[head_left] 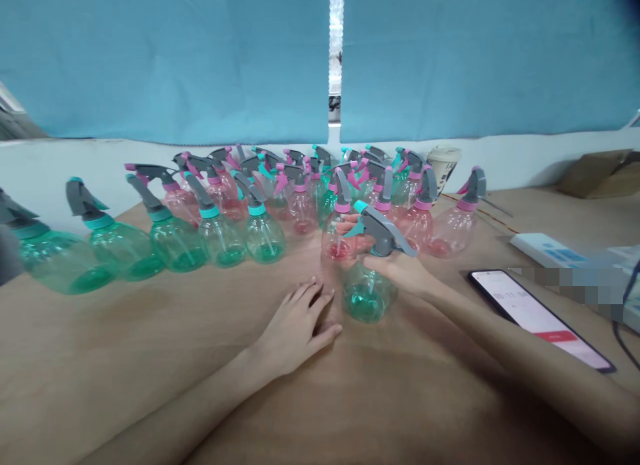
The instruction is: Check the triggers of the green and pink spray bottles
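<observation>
My right hand (400, 270) is wrapped round the neck of a clear green spray bottle (369, 298) with a grey and turquoise trigger head. The bottle is upright, and its nozzle points left. Part of its neck is hidden by the hand. Resting on the wooden table (140, 365), my left hand (297, 325) lies palm down with fingers spread, just left of that bottle and holding nothing. A pink spray bottle (334, 241) stands right behind the held one, partly covered by my right fingers.
Several green spray bottles (267, 241) form a row at the left. Pink and green ones crowd together behind, with a pink bottle (453, 228) at the right end. A phone (540, 315), a white box (547, 250), a paper cup (443, 165) and a brown bag (597, 173) are on the right.
</observation>
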Demonstrator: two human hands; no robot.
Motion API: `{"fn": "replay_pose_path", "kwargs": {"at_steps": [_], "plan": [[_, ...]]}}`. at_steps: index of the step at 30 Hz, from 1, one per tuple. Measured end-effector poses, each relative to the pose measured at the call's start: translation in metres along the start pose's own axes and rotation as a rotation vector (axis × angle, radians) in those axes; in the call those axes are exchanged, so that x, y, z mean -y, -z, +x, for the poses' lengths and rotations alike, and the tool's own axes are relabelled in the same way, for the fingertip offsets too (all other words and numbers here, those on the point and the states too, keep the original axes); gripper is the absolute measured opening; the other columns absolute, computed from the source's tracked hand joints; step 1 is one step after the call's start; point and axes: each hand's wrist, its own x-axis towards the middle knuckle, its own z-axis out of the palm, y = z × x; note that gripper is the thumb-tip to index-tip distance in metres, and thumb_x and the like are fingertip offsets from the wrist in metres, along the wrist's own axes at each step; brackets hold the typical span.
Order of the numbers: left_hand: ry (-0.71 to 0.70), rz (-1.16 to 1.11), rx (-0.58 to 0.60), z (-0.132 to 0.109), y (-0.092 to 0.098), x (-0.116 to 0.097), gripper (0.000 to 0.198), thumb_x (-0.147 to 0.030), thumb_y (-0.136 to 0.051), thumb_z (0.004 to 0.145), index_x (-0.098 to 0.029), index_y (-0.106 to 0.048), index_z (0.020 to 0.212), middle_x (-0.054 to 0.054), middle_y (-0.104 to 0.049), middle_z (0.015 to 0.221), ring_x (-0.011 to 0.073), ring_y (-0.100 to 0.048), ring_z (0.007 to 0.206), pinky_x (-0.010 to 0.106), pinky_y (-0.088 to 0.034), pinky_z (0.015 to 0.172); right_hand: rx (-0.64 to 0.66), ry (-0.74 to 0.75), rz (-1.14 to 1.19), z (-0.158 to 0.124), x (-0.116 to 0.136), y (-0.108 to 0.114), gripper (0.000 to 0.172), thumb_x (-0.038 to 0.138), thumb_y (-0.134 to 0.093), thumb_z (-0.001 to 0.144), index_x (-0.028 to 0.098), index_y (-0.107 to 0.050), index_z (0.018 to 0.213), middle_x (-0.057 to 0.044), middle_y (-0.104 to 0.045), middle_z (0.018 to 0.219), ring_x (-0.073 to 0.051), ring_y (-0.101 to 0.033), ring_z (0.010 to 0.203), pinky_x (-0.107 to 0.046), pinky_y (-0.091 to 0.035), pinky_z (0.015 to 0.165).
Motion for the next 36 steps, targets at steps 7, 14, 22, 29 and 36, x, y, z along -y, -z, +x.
{"fn": "replay_pose_path", "kwargs": {"at_steps": [7,14,22,29,36], "plan": [[0.001,0.01,0.006,0.0014,0.0012,-0.0013,0.059,-0.055,-0.041,0.093,-0.014,-0.045,0.136,0.015,-0.045,0.143,0.0298,-0.035,0.136,0.047,-0.029,0.11,0.049,0.008,0.149,0.0029,-0.0056,-0.0007,0.036,0.019,-0.051,0.067,0.029,-0.063,0.099,-0.001,-0.07,0.089,-0.024,-0.065,0.096,-0.042,-0.051,0.086],[0.004,-0.005,0.004,0.0,0.0,-0.0005,0.059,-0.055,-0.042,0.093,-0.015,-0.044,0.137,0.016,-0.044,0.143,0.0299,-0.035,0.136,0.047,-0.029,0.11,0.098,0.049,0.279,0.0039,-0.0019,-0.0019,0.034,0.017,-0.051,0.068,0.029,-0.062,0.097,0.001,-0.07,0.091,-0.021,-0.066,0.091,-0.041,-0.049,0.091],[0.006,-0.005,0.014,0.0012,0.0014,-0.0009,0.059,-0.053,-0.043,0.093,-0.014,-0.044,0.137,0.016,-0.043,0.144,0.0297,-0.034,0.136,0.047,-0.029,0.11,0.031,0.001,0.339,0.0036,-0.0083,-0.0036,0.031,0.013,-0.051,0.063,0.027,-0.055,0.09,0.001,-0.068,0.095,-0.019,-0.065,0.09,-0.037,-0.05,0.085],[0.013,-0.011,0.013,0.0009,0.0034,-0.0029,0.059,-0.054,-0.043,0.092,-0.014,-0.045,0.136,0.016,-0.043,0.144,0.0296,-0.035,0.136,0.047,-0.029,0.11,0.016,-0.018,0.333,0.0033,-0.007,-0.0032,0.023,0.015,-0.052,0.063,0.025,-0.053,0.084,0.002,-0.065,0.08,-0.019,-0.064,0.081,-0.035,-0.05,0.078],[0.012,-0.026,0.017,0.0014,0.0027,-0.0018,0.059,-0.054,-0.043,0.093,-0.014,-0.045,0.136,0.016,-0.043,0.144,0.0302,-0.035,0.136,0.048,-0.029,0.11,0.026,-0.012,0.274,0.0039,-0.0041,-0.0021,0.022,0.02,-0.052,0.063,0.026,-0.055,0.085,0.001,-0.065,0.084,-0.019,-0.063,0.082,-0.038,-0.049,0.084]]}}
